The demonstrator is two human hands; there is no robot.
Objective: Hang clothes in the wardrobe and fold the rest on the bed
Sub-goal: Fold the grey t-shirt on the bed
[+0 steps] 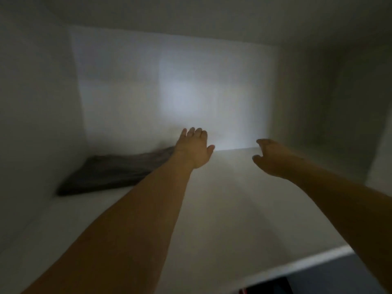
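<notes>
Hands empty: left grip [194, 148] spread flat, right grip [270, 159] loosely curled; folded dark cloth [112, 171] on smooth white shelf [233, 209].

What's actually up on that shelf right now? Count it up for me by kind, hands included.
Folded dark grey garment, at the shelf's back left: 1
Hands, both empty with fingers relaxed, left hand and right hand: 2
Total: 3

Dim, soft and motion-blurred throughout, with one pale glare patch on the back wall [180, 96] and wide-angle bending at the edges.
</notes>
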